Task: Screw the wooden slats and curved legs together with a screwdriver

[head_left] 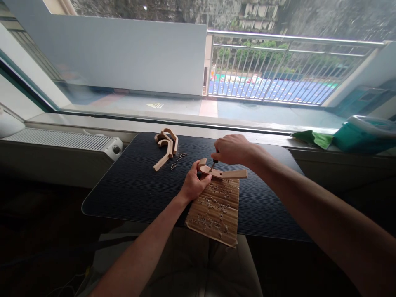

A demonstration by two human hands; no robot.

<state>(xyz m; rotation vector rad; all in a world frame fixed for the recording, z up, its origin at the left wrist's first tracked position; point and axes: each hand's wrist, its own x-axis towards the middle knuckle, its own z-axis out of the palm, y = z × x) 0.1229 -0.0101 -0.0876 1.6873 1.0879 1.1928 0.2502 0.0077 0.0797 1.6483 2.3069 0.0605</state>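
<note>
A curved wooden hook piece (227, 173) lies across the top of a ridged wooden board (216, 208) on the dark table (130, 189). My left hand (194, 184) is closed on the piece's curved left end and holds it down. My right hand (230, 149) is closed on a small dark-handled screwdriver (213, 164) whose tip is set on the piece. Several similar wooden hook pieces (165, 146) lie at the table's far left, with several small dark screws (177, 160) beside them.
The board is strewn with wood chips. A window sill runs behind the table, with a white radiator (62, 140) at the left and green cloth and a teal bag (355, 134) at the right. Beyond the glass is a balcony railing.
</note>
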